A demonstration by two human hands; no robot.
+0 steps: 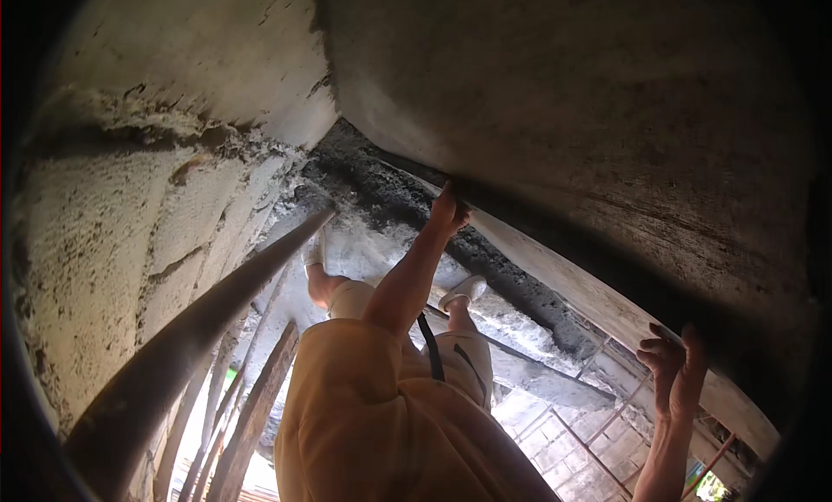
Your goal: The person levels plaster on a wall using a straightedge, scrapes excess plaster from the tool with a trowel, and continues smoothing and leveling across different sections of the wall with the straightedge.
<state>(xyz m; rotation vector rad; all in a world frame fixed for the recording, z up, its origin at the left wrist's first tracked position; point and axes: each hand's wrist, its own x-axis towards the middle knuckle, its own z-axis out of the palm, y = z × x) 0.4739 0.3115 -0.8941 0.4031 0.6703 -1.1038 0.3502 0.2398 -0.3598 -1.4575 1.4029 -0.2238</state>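
A large flat brownish panel [598,129] fills the upper right, with a dark band along its lower edge and a pale strip beneath. My left hand [449,211] is closed on that edge near the middle of the view, the arm stretched forward. Farther right, my right hand [676,372] has its fingers hooked up against the same edge. Shadow and the panel hide part of the fingertips on both hands. Below, my feet in light shoes [468,290] stand apart on a rough grey ledge [511,324].
Rough plastered blockwork [95,259] rises on the left. A thick pole [208,329] slants up close to me, with wooden props [256,407] behind it. Thin metal bars [581,441] cross over paving [555,454] far below. A pale surface [199,51] meets the panel at a corner.
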